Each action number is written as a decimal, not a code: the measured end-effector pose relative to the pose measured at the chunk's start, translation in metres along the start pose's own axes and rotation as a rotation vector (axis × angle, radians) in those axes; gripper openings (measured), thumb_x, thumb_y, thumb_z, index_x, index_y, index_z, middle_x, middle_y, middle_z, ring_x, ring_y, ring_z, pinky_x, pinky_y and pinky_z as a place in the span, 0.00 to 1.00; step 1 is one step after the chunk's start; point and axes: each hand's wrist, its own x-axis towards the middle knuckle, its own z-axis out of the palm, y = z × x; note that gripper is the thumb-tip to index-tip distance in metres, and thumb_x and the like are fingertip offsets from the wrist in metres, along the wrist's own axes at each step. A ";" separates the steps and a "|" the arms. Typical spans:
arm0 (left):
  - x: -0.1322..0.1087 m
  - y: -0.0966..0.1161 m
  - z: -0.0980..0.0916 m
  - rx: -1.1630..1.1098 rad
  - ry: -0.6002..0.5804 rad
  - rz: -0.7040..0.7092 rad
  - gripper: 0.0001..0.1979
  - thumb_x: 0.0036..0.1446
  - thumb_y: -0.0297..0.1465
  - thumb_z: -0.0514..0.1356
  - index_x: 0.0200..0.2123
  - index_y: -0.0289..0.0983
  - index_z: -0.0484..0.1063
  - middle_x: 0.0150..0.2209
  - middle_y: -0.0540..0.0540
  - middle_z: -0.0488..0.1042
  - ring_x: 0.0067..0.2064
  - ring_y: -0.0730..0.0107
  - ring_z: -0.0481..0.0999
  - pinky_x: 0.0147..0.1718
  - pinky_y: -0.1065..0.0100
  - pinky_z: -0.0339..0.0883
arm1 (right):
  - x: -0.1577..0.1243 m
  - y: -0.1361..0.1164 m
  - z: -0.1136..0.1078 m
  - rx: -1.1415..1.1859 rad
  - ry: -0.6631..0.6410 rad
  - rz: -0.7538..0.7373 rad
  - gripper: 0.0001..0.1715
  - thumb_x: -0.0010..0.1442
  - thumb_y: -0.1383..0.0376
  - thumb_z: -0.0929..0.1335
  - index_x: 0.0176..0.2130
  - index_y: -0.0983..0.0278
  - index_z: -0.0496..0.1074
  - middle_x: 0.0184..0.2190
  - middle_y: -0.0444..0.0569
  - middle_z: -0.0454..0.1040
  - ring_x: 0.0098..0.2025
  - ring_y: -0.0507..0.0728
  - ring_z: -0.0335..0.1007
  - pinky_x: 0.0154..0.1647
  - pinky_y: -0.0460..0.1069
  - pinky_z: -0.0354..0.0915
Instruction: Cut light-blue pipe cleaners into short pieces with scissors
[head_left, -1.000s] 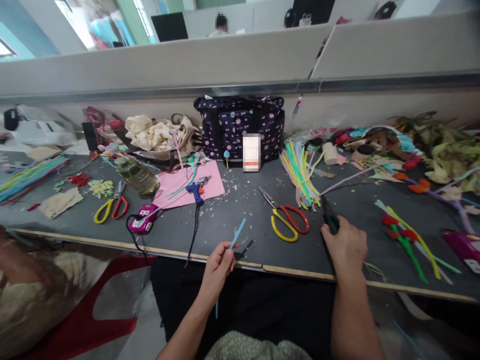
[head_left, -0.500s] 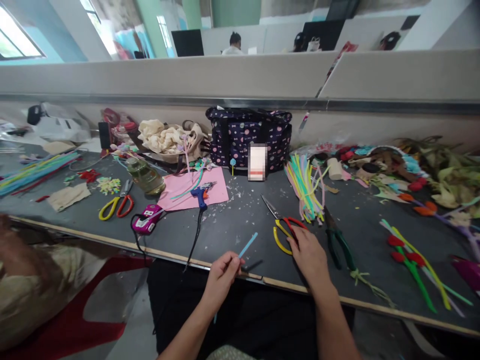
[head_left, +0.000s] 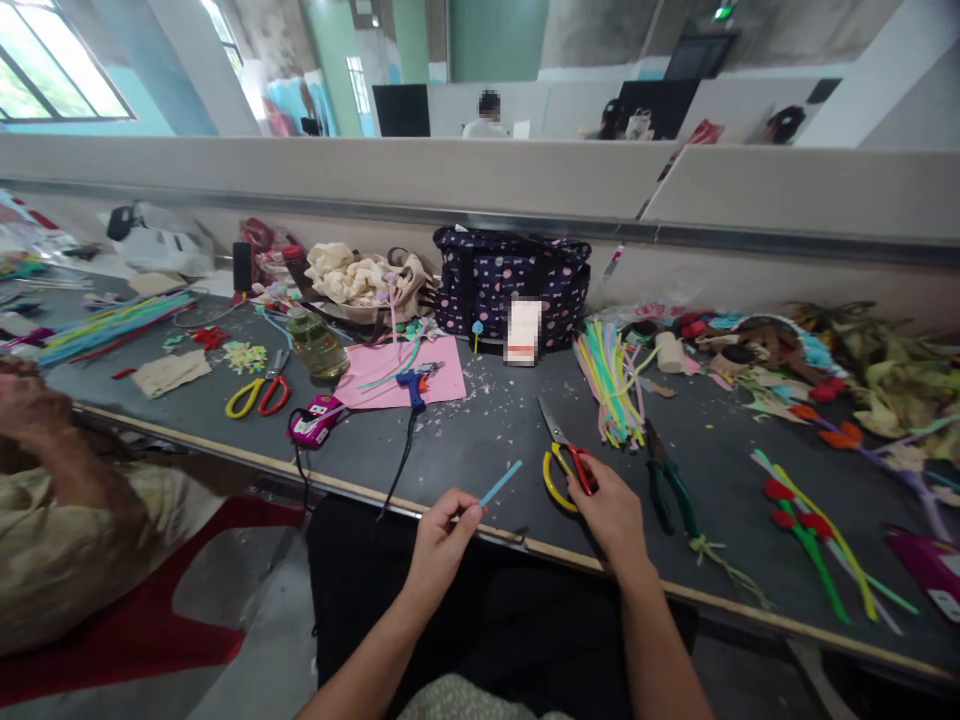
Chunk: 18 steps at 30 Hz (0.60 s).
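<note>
My left hand [head_left: 444, 540] is closed in a pinch on a light blue pipe cleaner [head_left: 500, 484], which points up and to the right over the table's front edge. My right hand [head_left: 611, 512] has its fingers closed on the red handle of a pair of scissors [head_left: 556, 440]. The blades point away from me and to the left, and the yellow handle loop stays outside the fingers. Just right of that hand lie green-handled pliers [head_left: 667, 480]. Beyond it is a bundle of pastel pipe cleaners [head_left: 611, 385].
A glue gun [head_left: 412, 387] rests on pink paper [head_left: 448, 372], beside a magenta device [head_left: 315, 420] and a liquid-filled jar [head_left: 319, 345]. Other scissors [head_left: 259, 393] lie left. A dark patterned bag [head_left: 517, 270] stands behind. Red-and-green pipe-cleaner flowers [head_left: 814, 540] lie right. Another person's arm [head_left: 64, 440] is at left.
My right hand has drawn in slightly to the left, its fingers closing on the red handle, and the scissors' handles have come nearer each other. The view has tilted up a little.
</note>
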 end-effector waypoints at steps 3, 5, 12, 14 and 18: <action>-0.006 0.002 -0.003 -0.015 0.055 0.018 0.16 0.62 0.43 0.61 0.33 0.35 0.75 0.27 0.51 0.65 0.27 0.76 0.60 0.27 0.72 0.53 | -0.006 0.002 -0.003 0.308 0.004 0.199 0.29 0.54 0.54 0.71 0.52 0.64 0.76 0.38 0.54 0.80 0.34 0.58 0.75 0.39 0.54 0.71; -0.008 0.006 -0.007 0.007 0.084 0.064 0.15 0.61 0.42 0.61 0.33 0.35 0.75 0.28 0.51 0.67 0.28 0.74 0.62 0.29 0.72 0.55 | -0.008 0.000 -0.007 0.570 0.027 0.311 0.32 0.48 0.52 0.74 0.50 0.66 0.77 0.35 0.53 0.80 0.30 0.56 0.73 0.32 0.51 0.70; -0.010 0.030 -0.016 0.240 0.182 0.427 0.08 0.63 0.34 0.60 0.33 0.37 0.75 0.32 0.48 0.71 0.35 0.69 0.70 0.37 0.69 0.62 | -0.024 -0.030 -0.024 1.451 -0.078 0.513 0.30 0.39 0.57 0.81 0.42 0.65 0.78 0.34 0.51 0.78 0.27 0.50 0.68 0.19 0.42 0.60; -0.013 0.039 -0.014 0.315 0.265 0.555 0.07 0.63 0.33 0.60 0.34 0.38 0.75 0.33 0.48 0.72 0.38 0.67 0.71 0.39 0.67 0.64 | -0.031 -0.040 -0.025 1.602 -0.137 0.487 0.29 0.42 0.55 0.81 0.42 0.65 0.79 0.37 0.51 0.78 0.26 0.47 0.64 0.18 0.41 0.60; -0.018 0.055 -0.005 0.486 0.371 0.749 0.06 0.64 0.31 0.59 0.35 0.39 0.76 0.34 0.47 0.74 0.40 0.65 0.71 0.41 0.64 0.64 | -0.045 -0.051 -0.020 1.670 -0.140 0.444 0.26 0.45 0.53 0.80 0.40 0.64 0.78 0.37 0.49 0.75 0.24 0.45 0.56 0.18 0.41 0.59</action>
